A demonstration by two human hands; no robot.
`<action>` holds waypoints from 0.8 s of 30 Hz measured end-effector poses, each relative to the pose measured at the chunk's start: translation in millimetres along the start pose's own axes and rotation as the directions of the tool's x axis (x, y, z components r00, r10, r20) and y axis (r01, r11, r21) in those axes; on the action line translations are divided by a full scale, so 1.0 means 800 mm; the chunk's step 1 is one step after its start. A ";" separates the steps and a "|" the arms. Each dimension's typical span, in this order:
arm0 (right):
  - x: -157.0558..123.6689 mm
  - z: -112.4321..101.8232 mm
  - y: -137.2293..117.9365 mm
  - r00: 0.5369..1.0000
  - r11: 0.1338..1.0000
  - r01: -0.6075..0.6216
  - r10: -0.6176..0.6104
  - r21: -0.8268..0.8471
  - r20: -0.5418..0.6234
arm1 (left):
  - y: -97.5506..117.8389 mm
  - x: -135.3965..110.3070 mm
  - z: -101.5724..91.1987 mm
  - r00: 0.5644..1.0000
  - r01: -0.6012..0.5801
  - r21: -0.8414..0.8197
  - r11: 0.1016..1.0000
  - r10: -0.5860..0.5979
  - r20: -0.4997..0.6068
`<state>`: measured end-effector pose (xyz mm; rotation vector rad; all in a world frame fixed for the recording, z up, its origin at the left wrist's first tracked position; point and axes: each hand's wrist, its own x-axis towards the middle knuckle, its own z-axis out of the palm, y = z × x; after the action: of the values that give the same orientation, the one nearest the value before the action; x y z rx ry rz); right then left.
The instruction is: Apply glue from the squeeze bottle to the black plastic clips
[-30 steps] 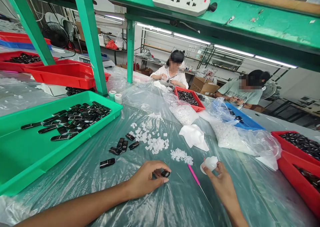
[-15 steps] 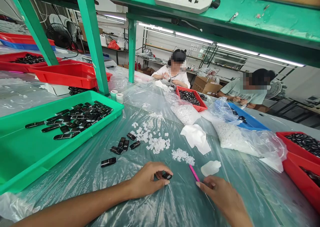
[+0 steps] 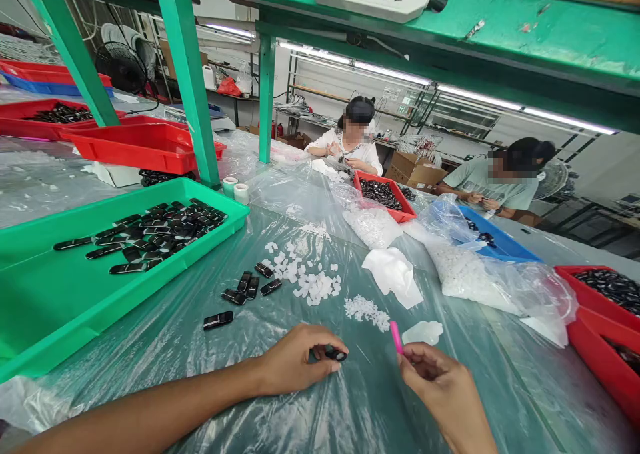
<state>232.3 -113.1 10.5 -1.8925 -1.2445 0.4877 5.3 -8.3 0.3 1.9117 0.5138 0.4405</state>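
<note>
- Head view: left hand (image 3: 295,362) closed in a pinch on a small glossy black plastic piece (image 3: 334,355), down at the clear plastic table sheet (image 3: 360,407)
- right hand (image 3: 443,387) curled around a thin pink stick tool (image 3: 397,337), its end pointing up
- flat white translucent plastic pad (image 3: 423,333) lies just beside that tool

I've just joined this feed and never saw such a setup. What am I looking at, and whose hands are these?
There is no machine: one camera sits on a person's head, looking forward and down at their own bare hands. The left hand pinches a small black part; the right hand grips a pink tool. On the plastic-covered table lie white bits, loose black pieces and a green tray of more. Two other people work across the table.
</note>
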 end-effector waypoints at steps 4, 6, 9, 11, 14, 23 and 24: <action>-0.019 0.016 -0.026 0.993 0.844 0.073 -0.012 0.531 -0.117 | 0.000 0.000 0.001 0.999 -0.038 -0.003 0.999 0.038 0.032; -0.029 0.028 -0.033 0.975 0.778 0.189 -0.077 0.599 -0.208 | 0.000 0.000 0.001 0.998 -0.056 -0.007 0.998 0.056 0.035; -0.038 0.041 -0.033 0.940 0.737 0.330 -0.198 0.590 -0.278 | 0.000 0.001 0.001 0.996 -0.080 0.008 0.997 0.079 0.039; -0.038 0.044 -0.029 0.919 0.736 0.392 -0.292 0.552 -0.264 | 0.000 0.001 0.001 0.995 -0.089 0.027 0.996 0.087 0.042; -0.035 0.045 -0.023 0.892 0.733 0.447 -0.408 0.513 -0.194 | 0.001 0.000 0.001 0.995 -0.091 0.050 0.995 0.088 0.049; -0.034 0.045 -0.024 0.840 0.756 0.539 -0.518 0.371 -0.164 | 0.000 0.000 0.002 0.991 -0.125 0.099 0.987 0.119 0.064; -0.036 0.046 -0.025 0.833 0.758 0.551 -0.527 0.349 -0.170 | 0.000 0.000 0.002 0.991 -0.120 0.096 0.988 0.114 0.064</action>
<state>183.0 -119.6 1.0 -1.1328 -1.4561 0.3229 5.7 -9.6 0.2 2.0520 0.3930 0.4401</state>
